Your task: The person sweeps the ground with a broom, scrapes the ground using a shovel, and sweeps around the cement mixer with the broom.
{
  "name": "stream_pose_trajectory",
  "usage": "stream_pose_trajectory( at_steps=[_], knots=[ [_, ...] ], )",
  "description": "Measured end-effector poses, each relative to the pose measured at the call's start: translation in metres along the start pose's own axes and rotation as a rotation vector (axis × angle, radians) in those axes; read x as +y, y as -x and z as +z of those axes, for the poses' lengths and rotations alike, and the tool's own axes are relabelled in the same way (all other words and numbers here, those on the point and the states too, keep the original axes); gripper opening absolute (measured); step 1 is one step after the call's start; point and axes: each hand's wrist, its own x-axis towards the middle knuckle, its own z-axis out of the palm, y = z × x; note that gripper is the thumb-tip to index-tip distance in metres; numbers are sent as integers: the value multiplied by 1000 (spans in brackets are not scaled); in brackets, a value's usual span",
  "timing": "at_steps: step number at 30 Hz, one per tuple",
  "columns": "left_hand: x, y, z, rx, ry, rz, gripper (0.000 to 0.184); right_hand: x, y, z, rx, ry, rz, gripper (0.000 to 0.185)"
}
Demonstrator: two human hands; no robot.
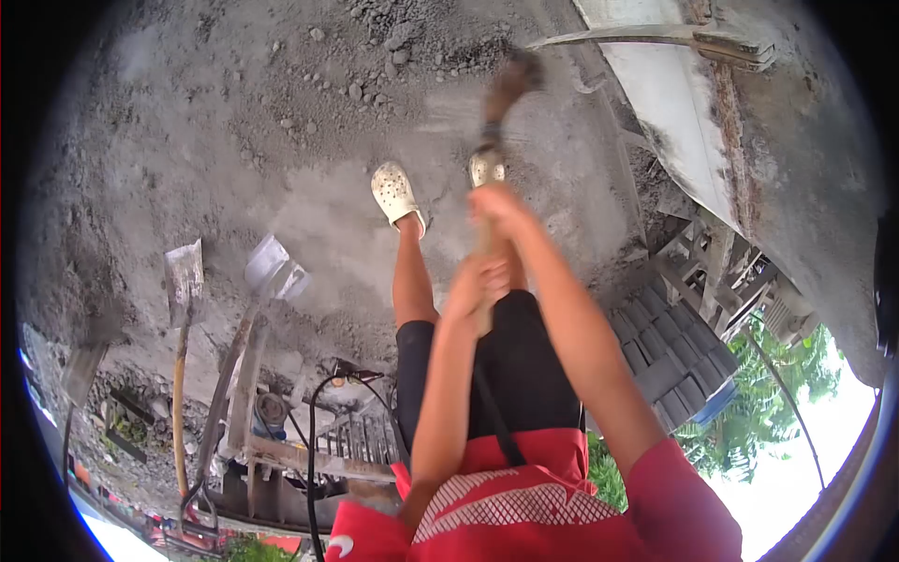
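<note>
Long-handled tool, gripped two-handed over grey ground

Item one: a long-handled tool (485, 242), its handle running from near the black shorts (534, 375) out past the white clogs (393, 190). Its dark far end is motion-blurred; it may be a shovel or hoe head, but I cannot be sure which. It lies over the ground just short of loose gravel (375, 80).

Grip: I have my left hand (473, 283) closed around the handle near its butt end. My right hand (496, 204) is closed round it farther out, nearer the dark end. The two hands are apart, with a bare stretch of handle between.

Surroundings, left side of my view: a flat-bladed shovel (185, 281) with a wooden handle, and beside it another metal blade (272, 265). Right side: rows of grey blocks (670, 351) and a pale sheet (670, 112), its surface stained.
</note>
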Motion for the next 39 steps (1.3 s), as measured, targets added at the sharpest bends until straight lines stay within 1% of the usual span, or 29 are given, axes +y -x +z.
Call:
stream_pose_trajectory(
  at_steps=[1,2,3,4,5,6,7,9,11,12,14,15,16,17,18,19,20,22,24,25,26,27,28,29,30,31,34,35,39],
  knots=[
    [6,23,-32,37,84,36,4,31,-18,37,48,244,-109,10],
    [1,51,-53,167,62,99,7,11,45,72,-151,-86,-10,10],
    [-4,85,-58,229,-89,153,7,49,44,100,-243,-37,40,11],
    [-24,106,-72,400,-114,187,6,45,77,115,-168,-56,-9,6],
    [-36,128,-73,430,-105,197,10,40,111,130,-93,-72,-58,19],
    [-44,146,-57,439,-121,198,13,17,159,135,-33,-69,28,34],
    [-55,168,-35,468,-123,182,16,69,144,133,-317,-138,217,29],
    [-83,189,-4,483,-219,113,23,56,203,103,-274,-353,230,18],
    [-104,196,32,448,-231,114,27,46,235,70,-229,-306,165,18],
    [-109,198,38,354,-97,47,29,43,243,54,-178,-256,121,20],
    [-114,184,38,207,-138,5,27,33,251,24,-51,-278,110,23],
    [-109,168,36,118,-199,18,27,21,243,11,6,-343,116,25],
    [-91,149,41,71,-307,10,25,11,225,-1,52,-421,35,18],
    [-56,96,47,-20,-366,0,18,-15,165,-24,190,-608,76,13],
    [-41,57,33,-127,-451,52,8,-10,114,-50,127,-537,-6,17],
    [-25,13,16,-124,-281,-25,6,-14,66,-58,74,-514,-154,17],
    [4,-14,7,-181,-162,-72,7,-28,30,-50,163,-490,-92,16],
    [57,-24,11,-132,-138,-71,8,-36,-58,-31,94,-359,57,16],
    [54,0,-30,8,127,11,10,-18,-72,40,-107,-208,11,10],
    [31,18,-63,96,73,124,9,-9,-39,75,-189,-155,-9,12],
    [12,32,-91,160,-4,245,9,1,-6,97,-310,-204,188,12],
    [-8,56,-103,211,49,156,6,22,6,116,-253,-123,175,15],
    [-18,85,-73,394,-101,290,9,35,34,122,-266,-196,33,4],
    [-41,101,-73,420,-95,264,14,46,59,124,-228,-153,141,6],
    [-54,127,-50,384,46,239,16,49,92,117,-254,-126,138,6],
    [-67,144,-30,391,16,223,17,52,123,104,-313,-201,187,16],
    [-109,171,25,340,-169,139,20,42,190,55,-302,-437,287,16],
    [-120,176,50,351,-99,183,23,35,206,37,-311,-476,312,17],
    [-125,150,72,119,-110,-30,21,7,222,-23,0,-341,192,18]
  ],
)
